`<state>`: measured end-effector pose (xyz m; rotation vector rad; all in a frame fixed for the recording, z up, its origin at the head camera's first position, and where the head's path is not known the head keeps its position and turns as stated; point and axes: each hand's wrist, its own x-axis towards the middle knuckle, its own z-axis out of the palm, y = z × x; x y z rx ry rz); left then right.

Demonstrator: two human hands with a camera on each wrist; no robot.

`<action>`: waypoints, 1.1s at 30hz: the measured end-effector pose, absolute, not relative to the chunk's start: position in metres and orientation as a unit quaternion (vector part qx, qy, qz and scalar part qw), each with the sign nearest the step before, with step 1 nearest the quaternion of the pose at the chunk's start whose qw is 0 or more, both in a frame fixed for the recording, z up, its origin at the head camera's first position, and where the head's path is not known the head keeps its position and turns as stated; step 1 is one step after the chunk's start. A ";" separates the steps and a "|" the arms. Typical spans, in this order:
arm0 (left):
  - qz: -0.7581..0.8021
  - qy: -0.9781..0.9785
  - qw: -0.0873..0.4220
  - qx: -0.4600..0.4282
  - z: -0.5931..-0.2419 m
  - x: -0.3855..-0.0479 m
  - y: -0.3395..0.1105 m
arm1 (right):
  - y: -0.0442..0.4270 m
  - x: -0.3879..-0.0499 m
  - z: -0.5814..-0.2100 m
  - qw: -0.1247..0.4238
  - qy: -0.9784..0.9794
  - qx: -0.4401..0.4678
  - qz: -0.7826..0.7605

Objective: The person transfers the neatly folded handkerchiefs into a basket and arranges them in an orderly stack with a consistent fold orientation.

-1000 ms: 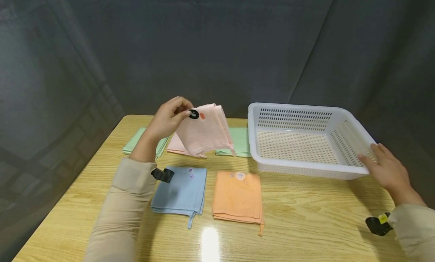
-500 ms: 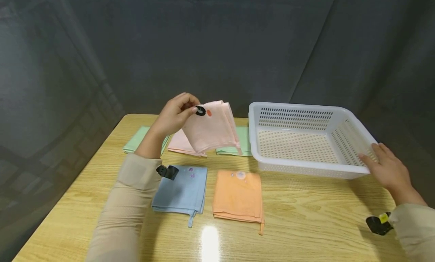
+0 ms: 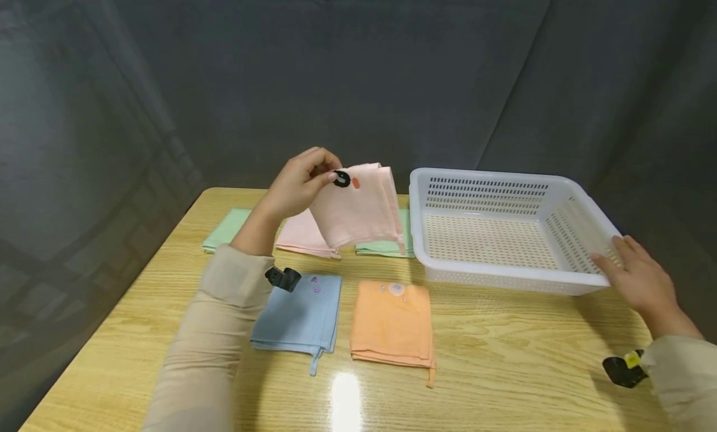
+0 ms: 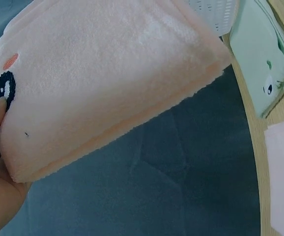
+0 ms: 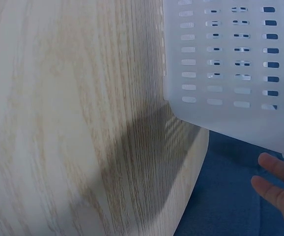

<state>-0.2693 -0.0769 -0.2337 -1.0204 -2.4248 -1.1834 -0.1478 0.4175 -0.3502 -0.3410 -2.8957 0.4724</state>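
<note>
Pink cloth [image 3: 361, 209] shifted rightward | left hand [image 3: 299, 183] raised, fingers clamped on corner | right hand [image 3: 644, 277] grips basket [image 3: 506, 274] rim

Looks like a makeshift filming booth or test setup tbh, can't tell in what kind of building. Going by the dark cloth backdrop [image 3: 358, 77] filling the upper half of the frame and running down the left edge, right behind a wood-grain bench [image 3: 504, 357] across the lower half. Also got little black cameras [image 3: 290, 280] at the sleeve cuffs [image 3: 238, 273], lower centre-left and lower right, plus bright light glare [image 3: 346, 401] at bottom centre.
</note>
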 end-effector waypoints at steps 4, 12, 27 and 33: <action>-0.409 -0.832 0.125 -0.354 -0.234 -0.270 -0.072 | 0.422 -0.150 -0.353 0.095 -0.976 -0.114 0.157; -0.417 -0.821 0.126 -0.369 -0.234 -0.270 -0.066 | 0.465 -0.170 -0.393 0.110 -0.973 -0.126 0.158; -0.437 -0.808 0.128 -0.373 -0.228 -0.269 -0.056 | 0.427 -0.153 -0.358 0.090 -0.974 -0.122 0.170; -0.430 -0.810 0.130 -0.377 -0.227 -0.268 -0.054 | 0.425 -0.152 -0.355 0.088 -0.977 -0.110 0.157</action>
